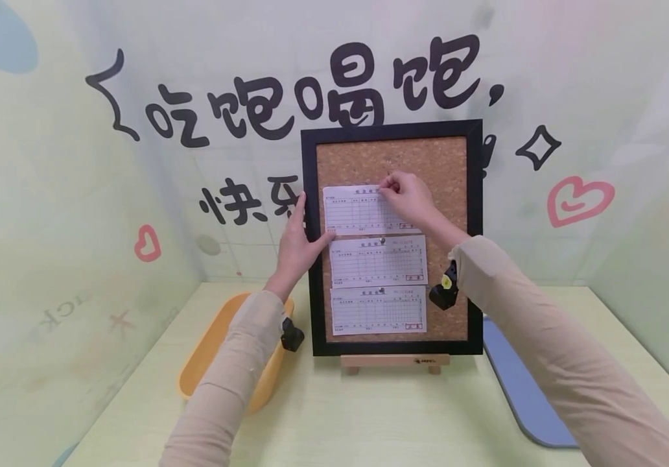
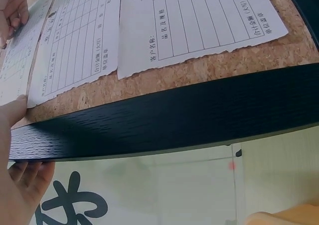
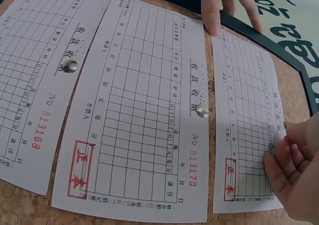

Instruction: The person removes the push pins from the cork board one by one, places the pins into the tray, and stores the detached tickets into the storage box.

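A black-framed cork board [image 1: 393,155] leans upright with three printed receipt slips on it. My left hand [image 1: 296,250] grips its left edge; the thumb rests by the lower left corner of the top slip [image 1: 346,211], and the fingers reach behind the frame [image 2: 149,118]. At that slip's top middle, my right hand [image 1: 410,198] pinches a thumbtack [image 3: 285,125], mostly hidden by the fingertips. Silver thumbtacks hold the middle slip [image 1: 349,263] and the bottom slip [image 1: 358,314]; one tack [image 3: 202,110] sits at the middle slip's top edge.
A small wooden easel [image 1: 393,360] supports the board on the pale table [image 1: 393,421]. To the left, partly behind my left arm, stands a yellow bin [image 1: 212,344]. A blue-grey mat [image 1: 521,383] lies right. Behind is a printed wall [image 1: 241,39].
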Tool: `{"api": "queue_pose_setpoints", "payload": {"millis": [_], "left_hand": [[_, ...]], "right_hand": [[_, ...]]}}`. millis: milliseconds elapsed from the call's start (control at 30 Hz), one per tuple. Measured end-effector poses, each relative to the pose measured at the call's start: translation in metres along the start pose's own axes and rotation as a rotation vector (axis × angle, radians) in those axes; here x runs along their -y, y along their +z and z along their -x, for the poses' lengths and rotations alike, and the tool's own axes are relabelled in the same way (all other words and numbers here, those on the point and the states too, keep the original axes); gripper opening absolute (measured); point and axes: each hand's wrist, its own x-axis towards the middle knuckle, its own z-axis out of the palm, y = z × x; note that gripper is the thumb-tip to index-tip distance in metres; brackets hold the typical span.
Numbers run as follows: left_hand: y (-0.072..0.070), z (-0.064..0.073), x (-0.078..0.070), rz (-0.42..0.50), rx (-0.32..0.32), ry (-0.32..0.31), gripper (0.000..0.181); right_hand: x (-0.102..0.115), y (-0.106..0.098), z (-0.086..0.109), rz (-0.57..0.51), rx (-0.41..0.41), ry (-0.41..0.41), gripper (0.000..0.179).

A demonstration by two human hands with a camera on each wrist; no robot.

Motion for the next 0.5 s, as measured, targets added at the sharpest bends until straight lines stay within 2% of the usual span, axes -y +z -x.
{"api": "queue_pose_setpoints", "payload": {"millis": [233, 500], "left_hand": [[0.000, 0.000, -0.003, -0.039, 0.001, 0.005, 0.089], [-0.002, -0.001, -0.006, -0.097, -0.015, 0.010, 0.090]], "right_hand": [[-0.009, -0.003, 0.007, -0.053, -0.020, 0.000, 0.012], [-0.020, -0.005, 0.020, -0.082, 0.058, -0.002, 0.015]]}}
